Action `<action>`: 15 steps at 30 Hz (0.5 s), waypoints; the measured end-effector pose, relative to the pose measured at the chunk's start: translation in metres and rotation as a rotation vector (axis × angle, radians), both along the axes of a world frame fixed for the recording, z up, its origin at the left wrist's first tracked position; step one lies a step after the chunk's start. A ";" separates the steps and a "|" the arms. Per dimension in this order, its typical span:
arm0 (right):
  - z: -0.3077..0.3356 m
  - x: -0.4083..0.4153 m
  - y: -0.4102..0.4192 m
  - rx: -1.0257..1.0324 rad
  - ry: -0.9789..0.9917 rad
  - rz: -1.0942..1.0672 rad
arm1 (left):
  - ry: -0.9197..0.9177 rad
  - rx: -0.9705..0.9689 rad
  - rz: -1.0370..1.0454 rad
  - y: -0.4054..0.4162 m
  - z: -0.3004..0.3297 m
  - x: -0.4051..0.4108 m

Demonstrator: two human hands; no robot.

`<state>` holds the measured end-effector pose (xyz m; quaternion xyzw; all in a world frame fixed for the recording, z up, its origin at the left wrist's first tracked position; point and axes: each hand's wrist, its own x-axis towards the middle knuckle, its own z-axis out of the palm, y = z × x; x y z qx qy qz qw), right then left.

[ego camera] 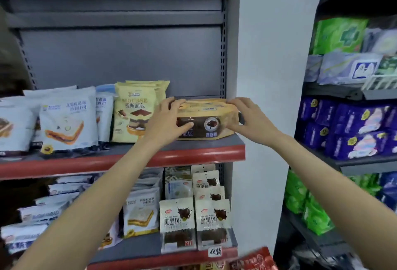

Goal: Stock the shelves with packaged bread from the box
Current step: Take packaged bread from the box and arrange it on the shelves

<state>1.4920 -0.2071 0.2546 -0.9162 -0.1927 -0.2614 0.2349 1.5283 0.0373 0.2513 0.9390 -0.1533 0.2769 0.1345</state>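
Note:
A tan and brown bread packet (pixel 207 117) stands on the right end of the red-edged shelf (pixel 193 153). My left hand (pixel 169 119) grips its left side, fingers over the top edge and thumb on the front. My right hand (pixel 247 117) grips its right end, fingers curled over the top corner. To its left stand yellow mousse bread packets (pixel 137 110), then white sandwich bread packets (pixel 66 121). The box is not in view.
A lower shelf (pixel 163 259) holds white bread packets (pixel 178 222) and stacked bags. A white pillar (pixel 272 97) stands right of the rack. Another rack to the right carries purple packs (pixel 348 125) and green packs (pixel 339 35). A red packet (pixel 255 259) shows at the bottom edge.

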 end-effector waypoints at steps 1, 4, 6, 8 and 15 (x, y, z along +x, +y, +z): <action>0.002 0.011 -0.004 -0.056 0.003 0.001 | 0.002 0.082 0.069 -0.004 0.002 0.006; 0.007 0.043 -0.015 -0.129 0.115 0.065 | 0.029 0.271 0.218 -0.014 0.005 0.017; 0.009 0.059 -0.023 -0.097 0.197 0.179 | 0.055 0.277 0.226 -0.020 0.004 0.021; 0.007 0.069 -0.031 -0.131 0.179 0.218 | 0.105 0.223 0.206 -0.027 0.003 0.023; 0.021 0.101 -0.053 -0.170 0.103 0.245 | 0.078 0.301 0.256 -0.051 0.010 0.034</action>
